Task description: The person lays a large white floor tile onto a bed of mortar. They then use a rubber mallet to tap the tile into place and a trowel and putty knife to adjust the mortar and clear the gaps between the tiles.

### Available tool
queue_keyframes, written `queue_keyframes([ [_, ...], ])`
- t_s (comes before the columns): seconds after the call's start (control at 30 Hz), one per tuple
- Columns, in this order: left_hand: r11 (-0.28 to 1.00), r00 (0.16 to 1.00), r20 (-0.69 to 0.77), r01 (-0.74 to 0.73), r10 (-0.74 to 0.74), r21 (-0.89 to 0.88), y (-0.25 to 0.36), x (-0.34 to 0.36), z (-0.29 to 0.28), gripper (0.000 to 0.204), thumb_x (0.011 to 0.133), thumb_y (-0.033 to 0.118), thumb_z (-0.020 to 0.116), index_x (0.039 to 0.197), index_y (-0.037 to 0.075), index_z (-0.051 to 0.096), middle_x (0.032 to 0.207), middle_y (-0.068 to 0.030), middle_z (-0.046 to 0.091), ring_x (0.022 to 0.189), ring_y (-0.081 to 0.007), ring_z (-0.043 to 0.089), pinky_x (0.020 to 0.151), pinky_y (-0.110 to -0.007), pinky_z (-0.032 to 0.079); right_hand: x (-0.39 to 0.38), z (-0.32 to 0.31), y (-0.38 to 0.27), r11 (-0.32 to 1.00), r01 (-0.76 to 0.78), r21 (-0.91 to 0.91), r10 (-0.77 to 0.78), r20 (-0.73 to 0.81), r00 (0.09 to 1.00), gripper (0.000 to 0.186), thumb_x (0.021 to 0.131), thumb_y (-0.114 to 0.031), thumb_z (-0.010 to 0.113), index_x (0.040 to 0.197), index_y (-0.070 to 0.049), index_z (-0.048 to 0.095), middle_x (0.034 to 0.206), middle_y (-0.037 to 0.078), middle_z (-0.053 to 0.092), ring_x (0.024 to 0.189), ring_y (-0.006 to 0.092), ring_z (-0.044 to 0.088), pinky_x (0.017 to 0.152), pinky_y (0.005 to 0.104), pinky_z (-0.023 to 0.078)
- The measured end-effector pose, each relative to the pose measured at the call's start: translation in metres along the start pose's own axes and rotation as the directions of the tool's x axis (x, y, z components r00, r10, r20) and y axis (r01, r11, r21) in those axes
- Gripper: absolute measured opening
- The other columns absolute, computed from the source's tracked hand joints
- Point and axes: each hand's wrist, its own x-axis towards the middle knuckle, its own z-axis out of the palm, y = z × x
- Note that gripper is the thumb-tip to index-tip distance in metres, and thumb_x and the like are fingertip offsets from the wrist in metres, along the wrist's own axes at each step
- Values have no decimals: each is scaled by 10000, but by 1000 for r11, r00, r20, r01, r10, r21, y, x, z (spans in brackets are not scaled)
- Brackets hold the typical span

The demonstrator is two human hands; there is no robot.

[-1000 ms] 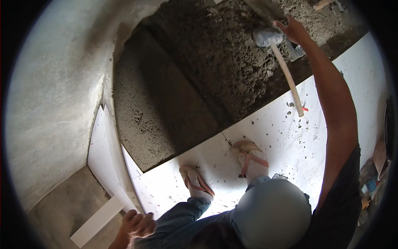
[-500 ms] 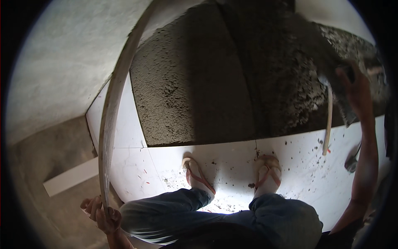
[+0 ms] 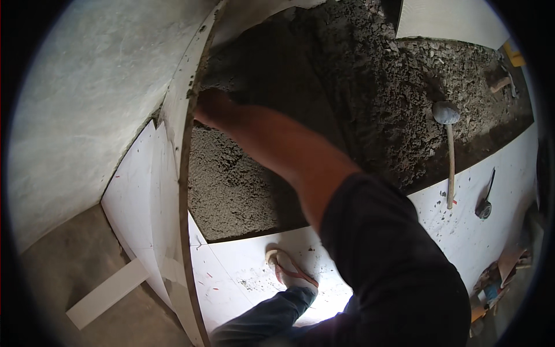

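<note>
A large pale floor tile [image 3: 189,173] stands tilted on its side at the left, seen almost edge-on. My right arm reaches across to the left over the wet grey mortar bed [image 3: 231,191]. My right hand [image 3: 213,109] is at the tile's edge, just above the mortar, its fingers hidden by the tile and dim light. My left hand does not show. To the right, a mallet [image 3: 446,113] with a pale head rests on the rough mortar, its wooden handle [image 3: 450,173] reaching onto the laid white tiles [image 3: 428,214].
My sandalled foot [image 3: 292,272] stands on white tiles beside the mortar's edge. A narrow white strip [image 3: 107,295] lies on the bare floor at left. A small dark tool [image 3: 484,208] lies on the right tiles. Another white slab [image 3: 451,23] is at the far right, near a trowel-like tool [image 3: 500,84].
My right hand has swung from the far right across to the tile's edge at left. The tile's edge has shifted right at its lower end. My left hand has left view.
</note>
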Motion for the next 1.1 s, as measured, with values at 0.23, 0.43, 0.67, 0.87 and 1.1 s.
queue_keyframes([
  [0.23,999,999,12,45,-44,-24,-6,3,6,369,1002,297,368,1064,-31,525,1067,-196,560,684,-287,560,754,-460,464,60,25,-3,985,-112,132,128,-120,985,336,912,-268,458,1091,-52,643,1112,180,637,1038,322,611,859,409,494],
  [0.43,998,999,13,48,-48,-35,0,9,15,362,1000,298,370,1058,-24,525,1052,-191,564,682,-282,559,755,-459,457,54,-12,28,969,-231,84,245,-265,933,282,881,-220,493,1007,-65,692,1035,154,672,987,314,640,795,410,514],
  [0.67,999,999,13,45,-45,-27,11,14,17,355,998,299,372,1052,-16,524,1034,-185,569,679,-276,559,757,-457,449,3,-76,58,957,-259,-130,215,-281,935,185,813,-171,598,909,-81,729,976,130,698,941,298,669,737,436,544],
  [0.87,999,1000,-1,25,-26,-19,12,16,20,348,997,300,374,1046,-10,524,1019,-179,573,677,-271,558,758,-456,443,-29,-119,103,926,-299,-230,204,-362,910,237,820,-311,672,950,-120,726,994,118,696,962,304,663,761,436,546],
  [1.1,1000,1000,-6,25,-25,-13,16,17,18,341,995,302,376,1039,-2,523,1001,-173,578,674,-265,558,760,-454,435,-84,-178,149,898,-341,-278,236,-350,907,366,805,-385,701,978,-62,695,1009,152,681,963,338,655,788,446,546],
])
